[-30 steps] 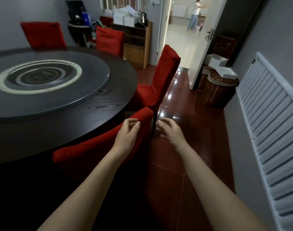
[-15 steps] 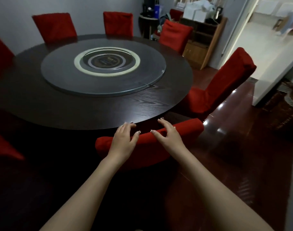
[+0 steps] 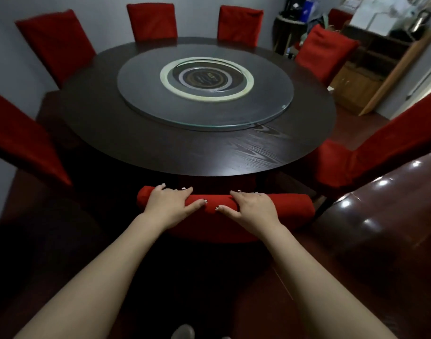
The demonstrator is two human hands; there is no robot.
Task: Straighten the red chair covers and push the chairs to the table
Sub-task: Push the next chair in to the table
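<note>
Directly in front of me stands a chair in a red cover [image 3: 292, 206], its back top edge at the near rim of the round dark table [image 3: 160, 148]. My left hand [image 3: 170, 204] grips the left part of that top edge, fingers over the far side and thumb on the near side. My right hand [image 3: 252, 207] grips the top edge just right of centre in the same way. The chair's seat is hidden under the table and below its back.
Several more red-covered chairs ring the table, one close on the right [image 3: 385, 145] and one close on the left [image 3: 18, 138]. A glass turntable [image 3: 258, 111] sits on the table. A wooden cabinet [image 3: 371, 77] stands at the back right. Glossy floor [image 3: 381, 216] lies to my right.
The view has swung left from the doorway side until I face the table squarely. Both hands went from hovering by the chair's corner to gripping its top edge, and the chair now faces the table squarely.
</note>
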